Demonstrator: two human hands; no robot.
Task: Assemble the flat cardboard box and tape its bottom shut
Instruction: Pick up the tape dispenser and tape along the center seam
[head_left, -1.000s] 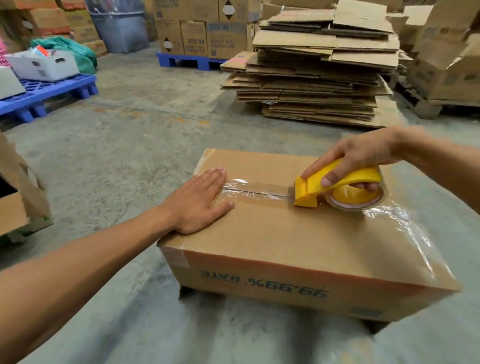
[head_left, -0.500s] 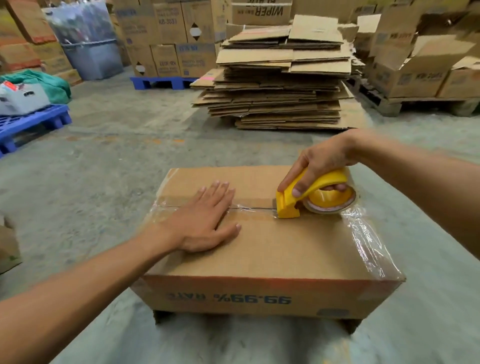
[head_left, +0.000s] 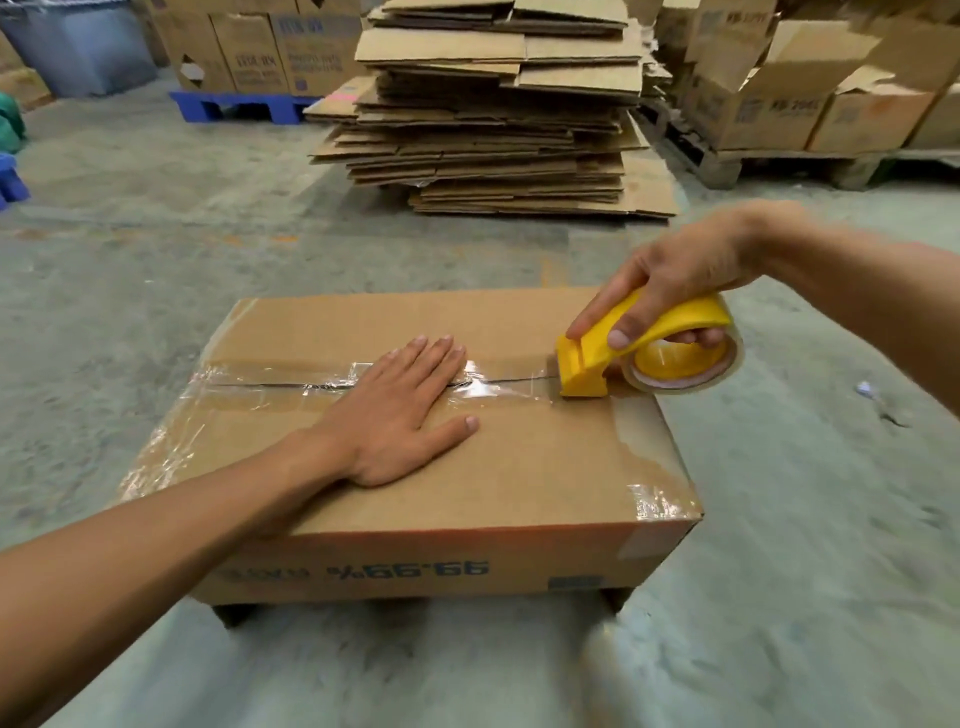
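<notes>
A brown cardboard box stands upside down on the concrete floor, its bottom flaps folded shut and facing up. Clear tape runs along the centre seam from the left edge to the dispenser. My left hand lies flat, fingers spread, on the taped seam near the middle. My right hand grips a yellow tape dispenser with a roll of clear tape, its blade end pressed on the seam near the box's right edge. More clear tape shines on the right front corner.
A tall stack of flattened cardboard lies straight ahead. Boxes sit on a blue pallet at back left and open boxes on a wooden pallet at back right. Bare concrete floor surrounds the box.
My right hand has drawn the dispenser rightward along the seam towards the box's right edge, laying tape. My left hand stays flat on the seam. The camera has shifted, so the box looks more centred.
</notes>
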